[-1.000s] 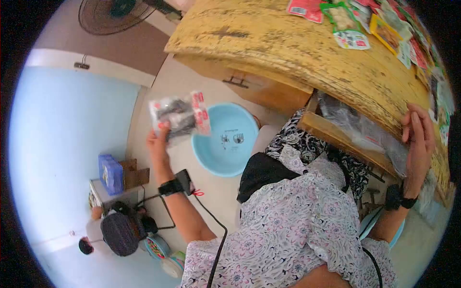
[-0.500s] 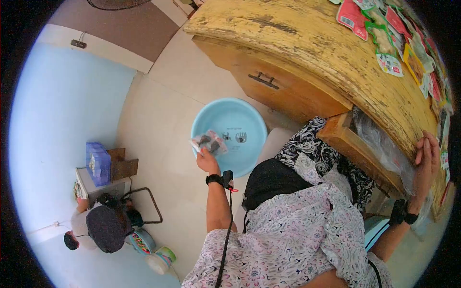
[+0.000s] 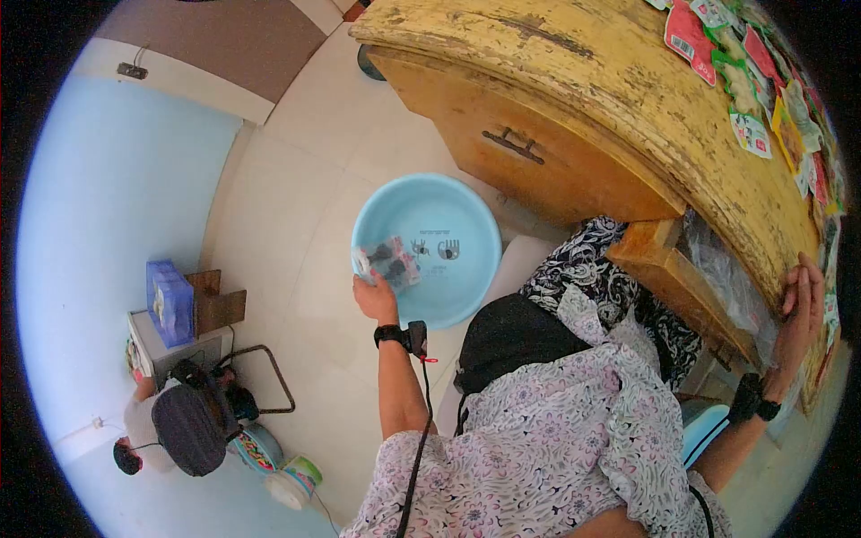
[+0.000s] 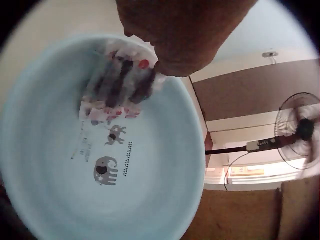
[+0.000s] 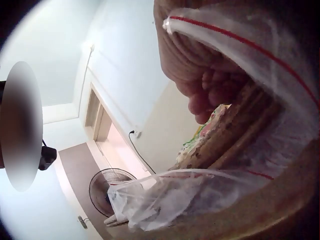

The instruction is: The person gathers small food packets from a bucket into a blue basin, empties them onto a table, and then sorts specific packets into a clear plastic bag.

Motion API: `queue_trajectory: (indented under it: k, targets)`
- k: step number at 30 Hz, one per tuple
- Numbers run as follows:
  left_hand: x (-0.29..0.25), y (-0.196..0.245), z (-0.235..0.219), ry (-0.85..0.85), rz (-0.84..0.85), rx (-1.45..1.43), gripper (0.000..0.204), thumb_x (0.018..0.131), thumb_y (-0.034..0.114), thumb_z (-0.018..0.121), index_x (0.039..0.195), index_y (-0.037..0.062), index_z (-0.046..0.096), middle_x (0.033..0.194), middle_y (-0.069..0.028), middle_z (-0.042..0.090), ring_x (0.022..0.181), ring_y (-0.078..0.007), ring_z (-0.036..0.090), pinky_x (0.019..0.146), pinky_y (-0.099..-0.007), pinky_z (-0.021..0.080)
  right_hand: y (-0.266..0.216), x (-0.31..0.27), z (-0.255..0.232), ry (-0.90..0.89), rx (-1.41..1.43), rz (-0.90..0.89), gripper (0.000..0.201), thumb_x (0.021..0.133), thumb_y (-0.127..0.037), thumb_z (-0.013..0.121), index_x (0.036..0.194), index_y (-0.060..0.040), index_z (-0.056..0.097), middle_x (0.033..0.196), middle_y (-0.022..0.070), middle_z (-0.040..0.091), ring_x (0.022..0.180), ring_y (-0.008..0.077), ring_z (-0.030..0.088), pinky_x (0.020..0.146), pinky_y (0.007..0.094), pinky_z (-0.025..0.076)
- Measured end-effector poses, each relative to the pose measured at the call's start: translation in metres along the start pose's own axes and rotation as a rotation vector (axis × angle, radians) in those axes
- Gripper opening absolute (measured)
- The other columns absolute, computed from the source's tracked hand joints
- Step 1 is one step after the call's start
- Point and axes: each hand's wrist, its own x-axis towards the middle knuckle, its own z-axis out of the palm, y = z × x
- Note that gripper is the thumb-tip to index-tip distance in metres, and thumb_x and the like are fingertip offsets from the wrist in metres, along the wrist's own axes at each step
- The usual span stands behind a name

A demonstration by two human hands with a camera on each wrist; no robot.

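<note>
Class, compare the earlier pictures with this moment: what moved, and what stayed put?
The left hand carried the clear packet down from beside the desk to over the blue basin, still gripping it. The right hand stayed on the desk edge; the basin stayed put.

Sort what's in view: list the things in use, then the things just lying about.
In use: left hand holding a packet over the blue basin; right hand on the table edge.

Lying about: packets on the table, open drawer, blue box, fan.
</note>
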Motion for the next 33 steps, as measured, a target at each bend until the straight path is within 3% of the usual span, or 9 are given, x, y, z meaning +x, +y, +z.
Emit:
queue_trajectory:
  k: [5,8,11,16,20,24,27,30,33]
  targets:
    - [0.007,0.008,-0.003,0.120,0.194,-0.297,0.051,0.094,0.017,0.064,0.137,-0.0059,0.051,0.125,-0.0234,0.061,0.114,-0.0357,0.061,0.094,-0.0449,0.052,-0.008,-0.004,0.017,0.077,-0.048,0.014,0.032,0.107,-0.019,0.051,0.131,-0.0013,0.061,0.097,-0.0018,0.060,0.067,0.0028,0.040,0.063,0.0172,0.035]
    - [0.002,0.076,-0.026,-0.028,0.217,-0.736,0.042,0.097,0.008,0.060,0.136,-0.0054,0.052,0.121,-0.0187,0.065,0.107,-0.0269,0.065,0.094,-0.0394,0.054,-0.017,-0.016,0.027,0.088,-0.105,-0.027,0.028,0.103,-0.020,0.055,0.123,-0.0036,0.066,0.089,-0.0001,0.064,0.062,0.0037,0.043,0.059,0.0200,0.036]
    - [-0.034,0.173,-0.070,-0.181,0.270,-1.003,0.035,0.100,0.007,0.058,0.133,-0.0049,0.055,0.111,-0.0169,0.069,0.089,-0.0233,0.069,0.088,-0.0354,0.056,-0.024,-0.024,0.033,0.102,0.101,0.006,0.025,0.103,-0.020,0.055,0.119,-0.0047,0.067,0.084,-0.0009,0.064,0.062,0.0032,0.047,0.057,0.0192,0.037]
    - [-0.087,0.284,-0.144,-0.356,0.633,-1.046,0.027,0.100,0.006,0.058,0.125,-0.0047,0.060,0.101,-0.0156,0.070,0.081,-0.0194,0.069,0.077,-0.0316,0.056,-0.022,-0.027,0.023,0.079,0.408,0.007,0.023,0.103,-0.019,0.055,0.116,-0.0042,0.067,0.084,-0.0003,0.065,0.062,0.0036,0.053,0.056,0.0191,0.042]
    - [-0.117,0.327,-0.177,-0.464,0.838,-1.273,0.027,0.095,0.003,0.059,0.121,-0.0047,0.061,0.097,-0.0180,0.069,0.077,-0.0212,0.068,0.076,-0.0326,0.056,-0.032,-0.046,0.015,0.096,0.484,-0.086,0.023,0.103,-0.019,0.055,0.115,-0.0031,0.067,0.086,0.0024,0.067,0.065,0.0070,0.059,0.059,0.0216,0.047]
    - [-0.154,0.353,-0.204,-0.780,1.056,-1.351,0.029,0.089,0.006,0.064,0.117,-0.0036,0.064,0.096,-0.0169,0.069,0.078,-0.0229,0.068,0.074,-0.0349,0.055,-0.034,-0.073,0.007,0.139,0.410,-0.188,0.019,0.097,-0.014,0.062,0.109,-0.0018,0.070,0.091,0.0050,0.069,0.077,0.0127,0.065,0.069,0.0256,0.052]
    - [-0.173,0.376,-0.216,-0.643,1.481,-1.017,0.029,0.084,0.011,0.073,0.110,-0.0006,0.068,0.098,-0.0154,0.068,0.084,-0.0255,0.066,0.074,-0.0361,0.053,-0.027,-0.084,0.000,0.157,0.236,-0.299,0.015,0.093,-0.010,0.067,0.105,-0.0022,0.071,0.093,0.0058,0.069,0.083,0.0148,0.065,0.071,0.0284,0.053]
    - [-0.205,0.394,-0.225,-0.530,1.655,-0.819,0.036,0.076,0.019,0.083,0.105,0.0018,0.071,0.097,-0.0134,0.066,0.087,-0.0287,0.063,0.074,-0.0378,0.050,-0.020,-0.093,0.003,0.128,0.167,-0.326,0.015,0.089,-0.009,0.071,0.104,-0.0036,0.071,0.095,0.0070,0.069,0.085,0.0172,0.065,0.074,0.0308,0.052]
    - [-0.234,0.407,-0.231,-0.540,1.761,-0.664,0.042,0.073,0.021,0.087,0.107,0.0029,0.071,0.093,-0.0117,0.064,0.086,-0.0302,0.059,0.075,-0.0391,0.048,-0.012,-0.096,0.006,0.088,0.175,-0.340,0.018,0.087,-0.010,0.074,0.104,-0.0047,0.071,0.098,0.0087,0.069,0.089,0.0212,0.066,0.078,0.0332,0.052]
